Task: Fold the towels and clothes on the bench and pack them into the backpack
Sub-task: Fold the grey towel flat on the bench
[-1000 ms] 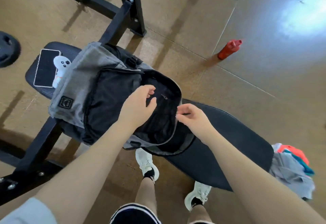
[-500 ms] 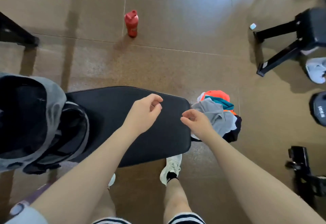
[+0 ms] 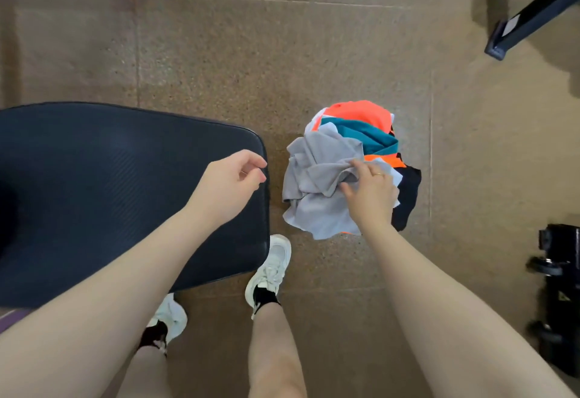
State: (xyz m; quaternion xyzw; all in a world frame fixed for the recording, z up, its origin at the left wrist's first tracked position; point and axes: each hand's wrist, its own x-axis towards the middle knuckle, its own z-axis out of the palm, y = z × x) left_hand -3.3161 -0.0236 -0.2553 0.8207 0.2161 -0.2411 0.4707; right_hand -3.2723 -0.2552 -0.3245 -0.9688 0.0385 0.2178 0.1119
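risk: the clothes pile (image 3: 351, 171) sits centre-right of frame, bunched and layered w/ grey on top, orange and teal behind, black at the right edge. judged likely that pulling the grey garment (image 3: 317, 178) up by one bunched fold drags neighbouring pieces along or tips them onto the floor (image 3: 282, 52), since the pile overhangs whatever carries it (support hidden under the cloth, cannot tell what it is). second risk: lifted from a crumpled middle rather than an edge, the garment would hang twisted and need re-laying before any fold. third: backpack not in frame, so packing needs a turn away from the pile.

right hand (image 3: 370, 192): centre-right, on top of the grey garment, fingers (image 3: 357, 165) curled down into the cloth and thumb tucked in beside, gathering a fold; reads as a grip on fabric, not a flat press.

left hand (image 3: 232, 178): centre of frame, over the right end of the dark bench pad (image 3: 110, 193), fingers loosely curled, holding nothing, whether it touches the pad cannot be told.

bench pad bare where visible, room to lay a garment flat
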